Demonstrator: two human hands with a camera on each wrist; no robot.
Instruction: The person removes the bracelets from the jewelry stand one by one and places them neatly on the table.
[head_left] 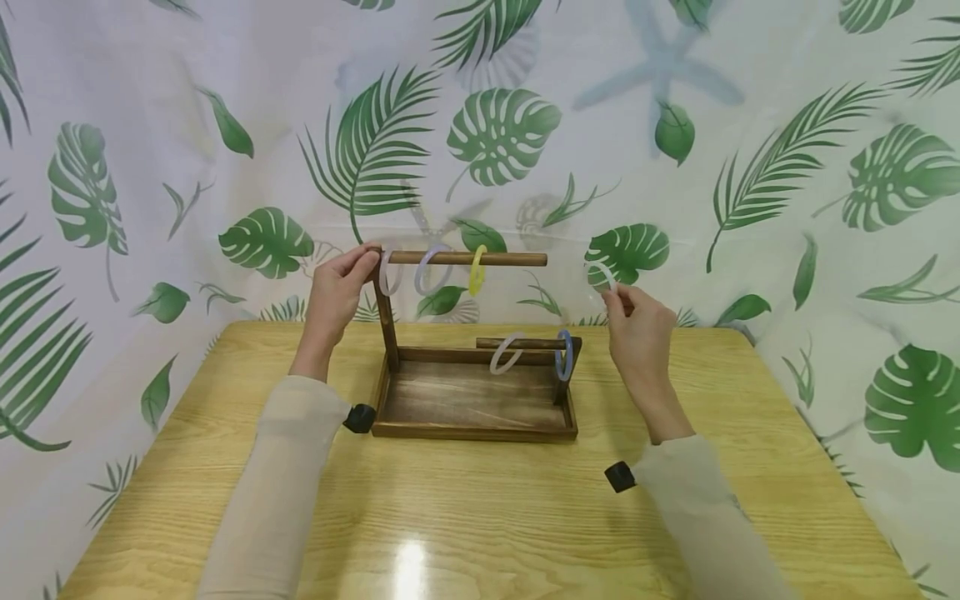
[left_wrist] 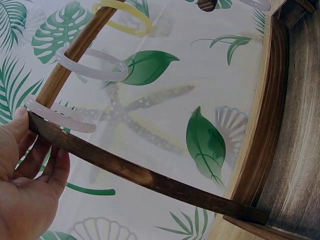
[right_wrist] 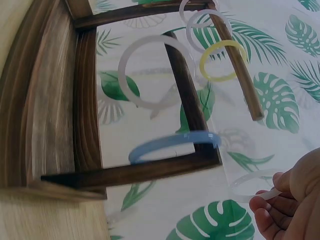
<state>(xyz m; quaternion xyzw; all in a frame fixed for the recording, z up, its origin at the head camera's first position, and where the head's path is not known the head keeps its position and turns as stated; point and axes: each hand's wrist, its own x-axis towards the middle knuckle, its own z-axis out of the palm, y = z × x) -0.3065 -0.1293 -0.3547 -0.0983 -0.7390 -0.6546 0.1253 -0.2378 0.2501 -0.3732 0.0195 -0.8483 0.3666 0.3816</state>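
L-wrist cam: hand (left_wrist: pixel 30 192) part offscreen; tray (left_wrist: pixel 300 115) ditto

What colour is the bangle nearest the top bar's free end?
Yellow. That bangle shows best in the right wrist view.

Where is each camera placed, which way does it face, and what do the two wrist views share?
Head: on the person's head, facing forward and down at the wooden stand on the table; left hand, right hand and both sleeves show.
Left wrist: on that wrist, facing the upright post; only the left hand shows, holding the post's top.
Right wrist: on that wrist, facing the stand from its right side; only the right hand shows, pinching a clear ring.
Shared by both wrists: the yellow ring on the upper bar.
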